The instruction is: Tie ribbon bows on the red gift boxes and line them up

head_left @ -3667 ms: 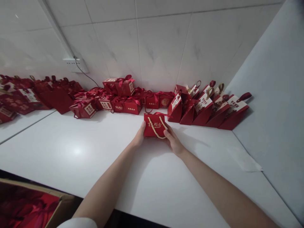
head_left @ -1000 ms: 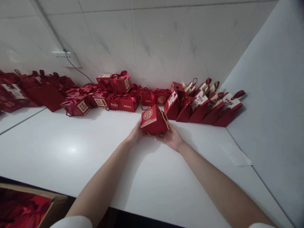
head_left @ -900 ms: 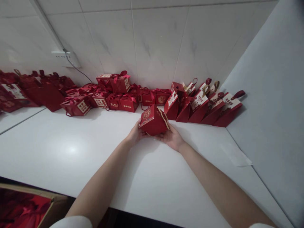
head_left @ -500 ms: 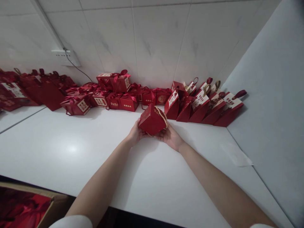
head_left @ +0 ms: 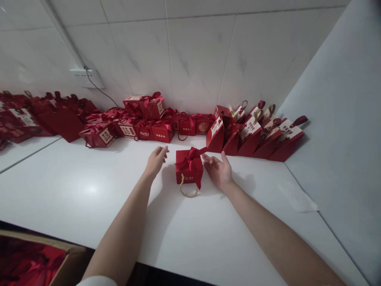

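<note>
A small red gift box [head_left: 189, 170] stands upright on the white counter [head_left: 89, 190], a red ribbon bow on its top and a gold rope handle lying in front of it. My left hand [head_left: 155, 160] hovers just left of the box, fingers stretched out, holding nothing. To the right of the box my right hand [head_left: 218, 169] is spread palm up, empty, fingertips close to the ribbon's tail.
Several red ribboned gift boxes [head_left: 154, 127] line the tiled back wall. Red wedge-shaped bags [head_left: 262, 135] lean in a row at the right corner. More red bags [head_left: 44, 115] sit far left. A cardboard carton [head_left: 38, 262] with red contents is below the counter edge. A socket [head_left: 89, 77] hangs on the wall.
The box was held tilted between both hands; now it stands upright on the counter, bow on top. Both hands have let go and moved apart to its sides.
</note>
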`<action>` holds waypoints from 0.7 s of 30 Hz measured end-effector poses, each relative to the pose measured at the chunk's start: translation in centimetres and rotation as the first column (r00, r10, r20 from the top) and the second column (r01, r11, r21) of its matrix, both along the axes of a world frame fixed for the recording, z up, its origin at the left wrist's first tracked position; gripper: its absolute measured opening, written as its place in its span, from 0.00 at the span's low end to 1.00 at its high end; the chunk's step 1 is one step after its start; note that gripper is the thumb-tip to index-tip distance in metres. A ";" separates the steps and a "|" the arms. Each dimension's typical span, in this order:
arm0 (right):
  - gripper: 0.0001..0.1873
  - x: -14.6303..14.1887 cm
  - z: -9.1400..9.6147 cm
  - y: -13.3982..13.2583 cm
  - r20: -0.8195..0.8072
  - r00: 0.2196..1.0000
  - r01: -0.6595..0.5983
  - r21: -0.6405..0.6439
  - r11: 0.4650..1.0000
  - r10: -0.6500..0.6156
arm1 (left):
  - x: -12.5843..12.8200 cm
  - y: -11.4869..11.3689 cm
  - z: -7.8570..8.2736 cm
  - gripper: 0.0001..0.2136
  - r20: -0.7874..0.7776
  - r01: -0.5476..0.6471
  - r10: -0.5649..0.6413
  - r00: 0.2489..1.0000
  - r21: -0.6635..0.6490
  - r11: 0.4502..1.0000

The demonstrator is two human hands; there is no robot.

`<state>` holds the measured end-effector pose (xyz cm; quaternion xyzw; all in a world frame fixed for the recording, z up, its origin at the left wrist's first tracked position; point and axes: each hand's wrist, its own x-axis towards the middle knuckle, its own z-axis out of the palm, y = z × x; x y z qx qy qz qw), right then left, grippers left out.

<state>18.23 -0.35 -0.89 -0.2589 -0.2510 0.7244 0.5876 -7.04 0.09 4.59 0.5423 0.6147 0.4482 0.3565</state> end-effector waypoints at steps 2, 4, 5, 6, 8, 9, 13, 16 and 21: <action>0.29 -0.1 0.1 -0.1 0.000 1.000 -0.020 0.034 0.999 0.020 | -0.6 -1.0 1.3 0.21 -0.050 0.316 -0.329 0.943 -0.174 0.933; 0.28 -0.3 0.2 -0.3 0.013 0.998 -0.068 0.077 0.995 0.067 | -0.8 -1.8 2.2 0.23 -0.096 0.555 -0.607 0.789 -0.312 0.771; 0.28 -0.4 0.2 -0.3 0.026 0.996 -0.092 0.091 0.992 0.090 | -0.8 -2.1 2.3 0.25 -0.144 0.590 -0.663 0.735 -0.347 0.729; 0.29 -0.5 0.2 -0.3 0.043 0.994 -0.106 0.097 0.990 0.102 | -0.8 -2.2 2.4 0.27 -0.211 0.583 -0.669 0.713 -0.352 0.732; 0.29 -0.6 0.0 -0.3 0.073 0.994 -0.094 0.088 0.992 0.087 | -0.8 -2.0 2.1 0.22 -0.354 0.471 -0.543 0.762 -0.274 0.839; 0.29 -0.6 -0.1 -0.2 0.079 0.995 -0.074 0.083 0.994 0.068 | -0.8 -1.8 1.9 0.19 -0.400 0.380 -0.431 0.809 -0.205 0.902; 0.26 -0.5 -0.5 0.0 0.077 0.997 -0.033 0.097 0.995 0.026 | -0.7 -1.0 1.6 0.13 -0.299 0.076 -0.092 0.950 -0.066 0.995; 0.22 -0.5 -0.6 -0.1 0.100 0.995 -0.019 0.122 0.992 0.007 | -0.1 -1.1 1.9 0.17 -0.083 0.111 -0.117 0.990 -0.077 0.991; 0.19 -0.7 -0.7 -0.3 0.166 0.986 -0.034 0.155 0.987 0.008 | 1.0 -2.1 2.3 0.24 0.099 0.366 -0.360 0.928 -0.053 0.929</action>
